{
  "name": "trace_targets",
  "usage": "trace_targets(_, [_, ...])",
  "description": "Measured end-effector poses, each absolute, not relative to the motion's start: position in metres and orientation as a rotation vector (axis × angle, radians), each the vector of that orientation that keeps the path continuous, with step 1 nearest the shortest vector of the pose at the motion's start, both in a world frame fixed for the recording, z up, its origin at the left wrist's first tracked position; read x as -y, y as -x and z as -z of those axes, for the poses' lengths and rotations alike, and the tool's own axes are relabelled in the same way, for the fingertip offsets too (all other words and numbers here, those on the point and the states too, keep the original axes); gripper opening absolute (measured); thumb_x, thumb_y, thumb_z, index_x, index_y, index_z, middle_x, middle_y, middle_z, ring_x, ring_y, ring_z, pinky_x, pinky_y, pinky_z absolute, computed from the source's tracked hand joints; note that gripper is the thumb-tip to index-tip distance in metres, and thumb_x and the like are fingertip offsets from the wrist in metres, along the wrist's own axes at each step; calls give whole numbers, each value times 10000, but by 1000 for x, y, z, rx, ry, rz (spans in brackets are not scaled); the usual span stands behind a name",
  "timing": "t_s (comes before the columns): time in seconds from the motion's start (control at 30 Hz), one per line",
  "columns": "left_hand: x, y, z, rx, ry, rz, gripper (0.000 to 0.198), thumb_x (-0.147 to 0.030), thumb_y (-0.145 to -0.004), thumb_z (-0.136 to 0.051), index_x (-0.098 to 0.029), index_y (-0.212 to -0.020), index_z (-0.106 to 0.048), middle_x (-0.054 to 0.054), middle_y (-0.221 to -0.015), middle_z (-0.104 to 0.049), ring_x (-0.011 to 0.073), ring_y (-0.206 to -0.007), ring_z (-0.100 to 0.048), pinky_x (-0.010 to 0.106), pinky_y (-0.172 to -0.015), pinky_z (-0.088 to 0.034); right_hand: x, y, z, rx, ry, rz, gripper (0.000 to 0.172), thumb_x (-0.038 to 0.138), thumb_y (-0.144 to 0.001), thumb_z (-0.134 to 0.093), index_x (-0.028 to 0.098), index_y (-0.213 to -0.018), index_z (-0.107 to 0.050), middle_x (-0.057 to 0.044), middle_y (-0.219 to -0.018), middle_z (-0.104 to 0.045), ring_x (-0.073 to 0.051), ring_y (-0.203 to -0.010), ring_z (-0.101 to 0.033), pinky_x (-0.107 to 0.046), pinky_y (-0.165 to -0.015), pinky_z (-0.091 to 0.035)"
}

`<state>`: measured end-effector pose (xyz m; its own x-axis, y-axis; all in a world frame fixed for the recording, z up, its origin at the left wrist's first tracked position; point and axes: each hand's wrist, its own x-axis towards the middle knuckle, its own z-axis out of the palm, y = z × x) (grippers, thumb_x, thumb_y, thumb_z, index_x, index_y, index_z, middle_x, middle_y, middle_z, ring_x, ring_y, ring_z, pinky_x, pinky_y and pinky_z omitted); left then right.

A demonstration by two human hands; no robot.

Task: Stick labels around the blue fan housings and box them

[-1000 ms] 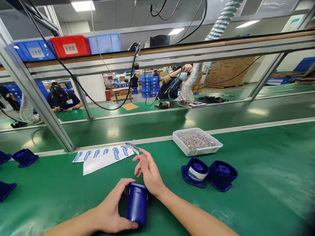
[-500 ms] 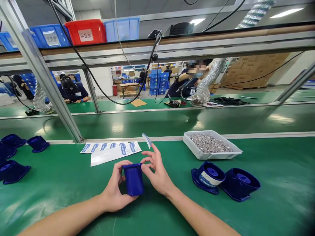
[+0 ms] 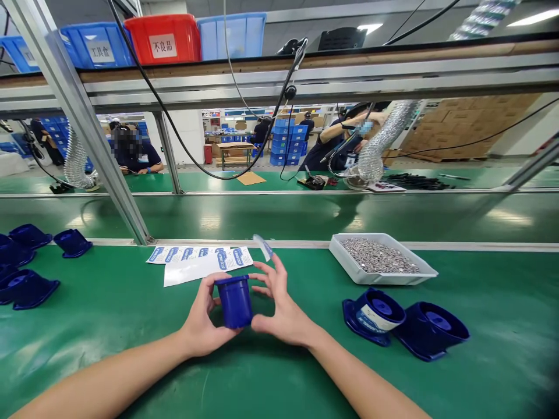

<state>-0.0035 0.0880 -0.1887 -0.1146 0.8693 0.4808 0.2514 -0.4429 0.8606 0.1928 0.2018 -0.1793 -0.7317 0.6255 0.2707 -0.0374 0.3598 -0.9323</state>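
Note:
My left hand [image 3: 204,323] is closed around a dark blue plastic cup-shaped part [image 3: 236,302], fingers at its flanged top and thumb under its lower end. The part is slightly tilted. My right hand [image 3: 279,305] is beside it with fingers spread and its thumb at the part's lower right side. A small curled sticker [image 3: 262,247] clings to my right index fingertip, standing up from it. Behind my hands lie sticker sheets [image 3: 196,273] with blue-and-white labels. To the right, a blue part with a label around it [image 3: 375,314] stands beside an unlabelled blue part [image 3: 432,329].
A white tray [image 3: 430,275] full of small metal pieces stands at the back right. Several blue parts [image 3: 32,288] lie at the left. A metal post [image 3: 105,151] rises at the back left. Beyond the rail, people sit at another green bench. Bins [image 3: 163,38] line the overhead shelf.
My left hand has tilted the blue part a little. My right thumb has moved from its upper rim to its lower side. The sticker stays on my right fingertip. The whole view has shifted slightly.

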Motion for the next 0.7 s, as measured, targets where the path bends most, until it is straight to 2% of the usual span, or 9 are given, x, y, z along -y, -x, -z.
trace_targets(0.07, [-86, 2, 189, -1211, -1686, -1572, 781, -205, -773, -856, -281, -1405, -404, 115, -1431, -443, 262, -1336, -526, 327, -999, -578, -206, -191, 179, 1886, 536, -1494, 1150, 644, -879, -720, 338, -1614, 110, -186, -1603, -237, -258, -1387, -507, -536, -1149, -510])
trace_targets(0.13, [-84, 2, 188, -1178, -1722, -1556, 797, -194, -776, -847, -292, -1424, -392, 118, -1444, -428, 263, -1346, -519, 333, -1012, -572, -206, -188, 179, 1819, 549, -1561, 1031, 609, -929, -661, 342, -1606, 69, -181, -1567, -297, -232, -1317, -563, -507, -1109, -541])
trace_targets(0.3, [-84, 0, 187, -1173, -1939, -1565, 806, -118, -724, -780, -282, -1426, -419, 111, -1352, -484, 276, -1283, -516, 427, -1051, -529, -199, -180, 181, 1831, 576, -1448, 1024, 563, -885, -681, 319, -1590, 21, -164, -1469, -415, -220, -1191, -628, -478, -1045, -572])
trace_targets(0.47, [-83, -3, 184, -1285, -2169, -1522, 868, -72, -621, -705, -267, -1431, -460, 95, -1279, -551, 289, -1191, -499, 509, -1071, -463, -186, -169, 180, 1937, 676, -1203, 1072, 412, -786, -735, 306, -1575, -16, -155, -1431, -452, -221, -1135, -640, -464, -1000, -583])
trace_targets(0.6, [-85, 0, 183, -1331, -2247, -1421, 886, -44, -612, -666, -268, -1445, -467, 96, -1287, -561, 291, -1186, -498, 516, -1067, -464, -176, -160, 181, 2041, 730, -1064, 1194, 349, -703, -802, 296, -1596, -12, -161, -1461, -437, -243, -1163, -619, -497, -1028, -572])
trace_targets(0.7, [-89, 5, 187, -1395, -2111, -1427, 793, -74, -655, -709, -264, -1394, -493, 99, -1290, -558, 286, -1193, -526, 511, -1060, -483, -175, -162, 178, 2174, 767, -1094, 1297, 343, -689, -844, 283, -1629, 47, -184, -1523, -375, -290, -1273, -565, -535, -1083, -542])
